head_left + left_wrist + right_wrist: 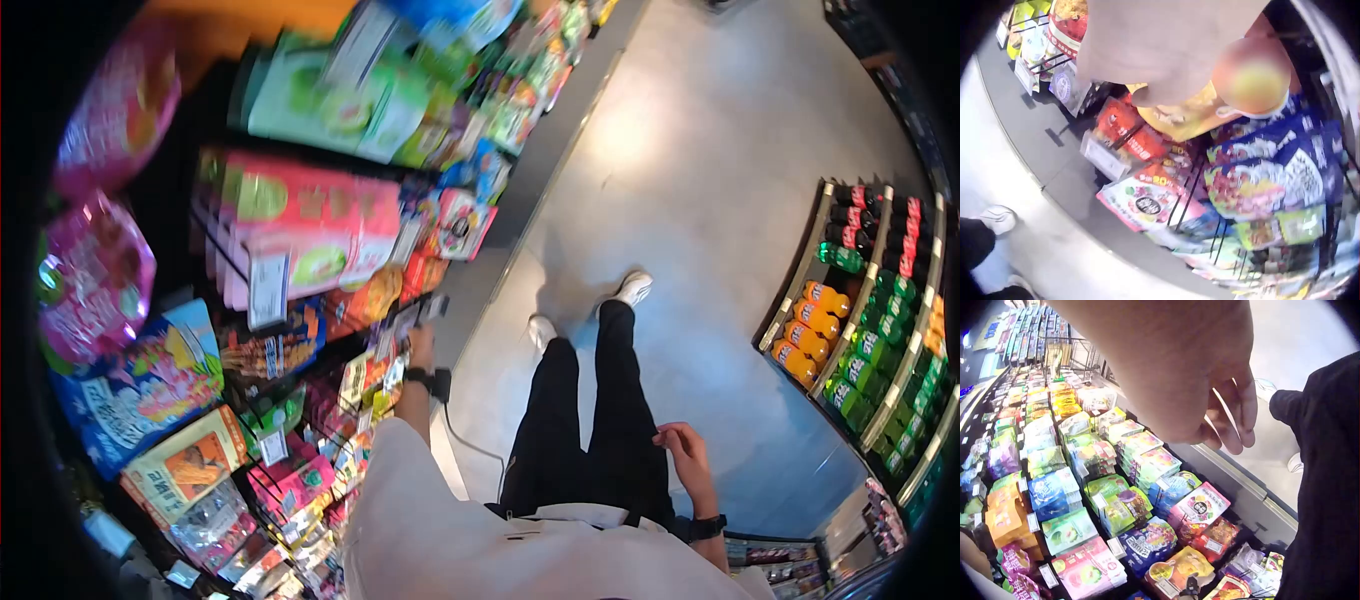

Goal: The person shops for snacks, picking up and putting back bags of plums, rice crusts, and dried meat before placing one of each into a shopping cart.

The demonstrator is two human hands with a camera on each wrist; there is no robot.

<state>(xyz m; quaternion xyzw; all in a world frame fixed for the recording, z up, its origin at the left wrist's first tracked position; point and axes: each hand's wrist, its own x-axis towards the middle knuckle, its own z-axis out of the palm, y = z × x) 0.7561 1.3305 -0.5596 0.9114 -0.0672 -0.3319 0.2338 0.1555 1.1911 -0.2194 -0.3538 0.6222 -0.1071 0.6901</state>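
At the edge of a snack shelf my left hand (422,348) reaches in among hanging bags. In the left wrist view that hand (1166,50) covers the top, over a yellow-orange bag (1191,119); its fingers do not show clearly, and whether it grips the bag cannot be told. Red bags (1132,137) and a white-and-pink bag (1147,203) hang just below. My right hand (688,460) hangs beside the right thigh, holding nothing. Its fingers are loosely bent in the right wrist view, where the hand (1191,381) is above the rows of bags.
Shelves of bottles (850,370) stand to the right, across the grey floor (700,170). Pink bags (310,215) and green bags (340,100) fill the left display. Black metal hooks and price tags (268,290) stick out from it. A wire cart or rack (1075,353) stands far back.
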